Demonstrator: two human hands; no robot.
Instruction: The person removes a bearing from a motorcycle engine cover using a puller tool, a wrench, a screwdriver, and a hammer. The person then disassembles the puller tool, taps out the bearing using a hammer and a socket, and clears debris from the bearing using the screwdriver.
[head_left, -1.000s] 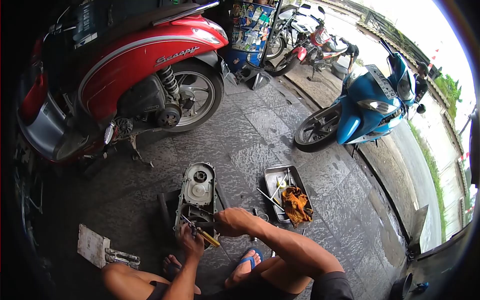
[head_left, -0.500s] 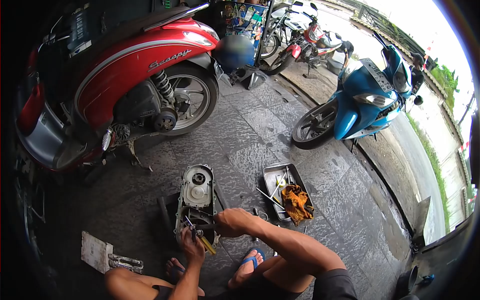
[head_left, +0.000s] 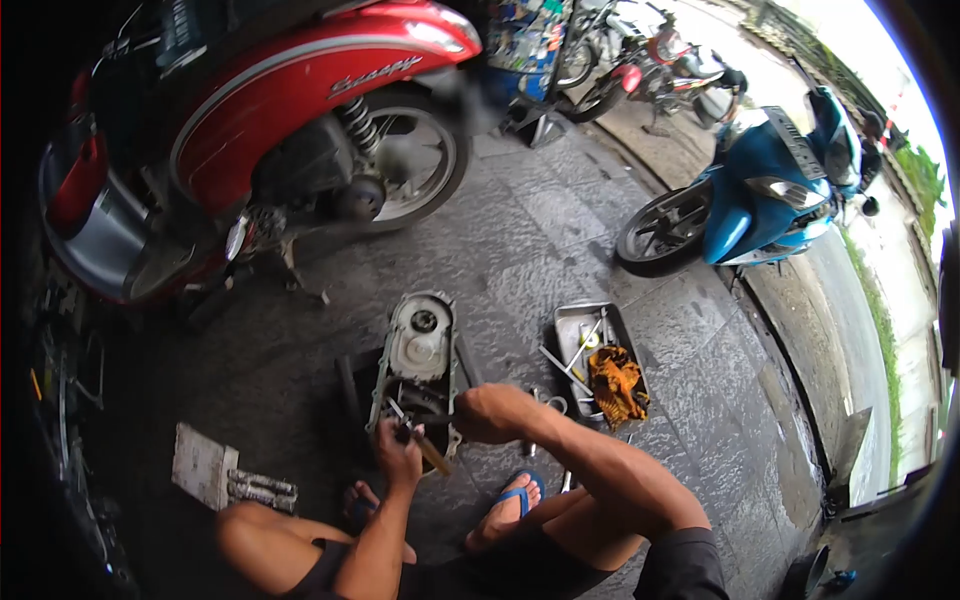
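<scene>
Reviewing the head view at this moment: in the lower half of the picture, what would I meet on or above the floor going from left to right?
Off-white slab → left hand → right hand → metal tray.

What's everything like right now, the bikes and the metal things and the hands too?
Metal case: open, insides showing
Left hand: closed around a tool
Right hand: curled, inside hidden
Tray: open, holding things
Orange cloth: crumpled
Red scooter: standing
Blue motorbike: standing
</scene>
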